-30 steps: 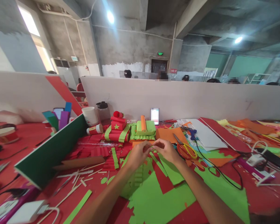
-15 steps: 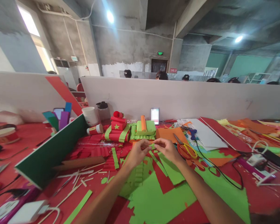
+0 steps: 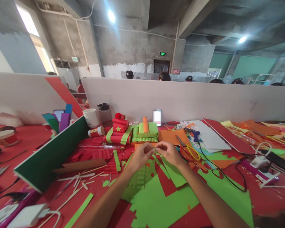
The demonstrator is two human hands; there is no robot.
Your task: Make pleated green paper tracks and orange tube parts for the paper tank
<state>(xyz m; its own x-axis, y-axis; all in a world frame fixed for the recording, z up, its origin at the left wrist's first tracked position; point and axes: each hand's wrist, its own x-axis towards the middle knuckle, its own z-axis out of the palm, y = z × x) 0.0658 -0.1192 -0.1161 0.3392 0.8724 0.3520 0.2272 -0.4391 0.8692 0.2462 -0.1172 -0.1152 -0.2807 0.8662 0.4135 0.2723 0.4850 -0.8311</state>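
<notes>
Above a bright green craft sheet point(image 3: 163, 205), my left hand point(image 3: 142, 155) and my right hand point(image 3: 170, 154) meet fingertip to fingertip. Both are closed in a pinch on a small green scrap point(image 3: 154, 149), mostly hidden by the fingers. Just beyond them stands a green tank model point(image 3: 148, 130) with an orange roll on top. Left of it is a red tank model point(image 3: 118, 128) with a yellow star and green bands. Green strips and cut pieces point(image 3: 174, 174) lie under my right hand.
Scissors with yellow handles point(image 3: 192, 152) and a blue glue gun point(image 3: 196, 134) with a trailing black cord lie to the right. A dark green board point(image 3: 52, 155) stands on edge at left, near white sticks point(image 3: 79, 179). A phone point(image 3: 157, 117) leans against the partition point(image 3: 180, 98).
The fingertips have drawn slightly closer together, and less of the small green scrap shows between them. Otherwise the scene is the same apart from a slight camera shift.
</notes>
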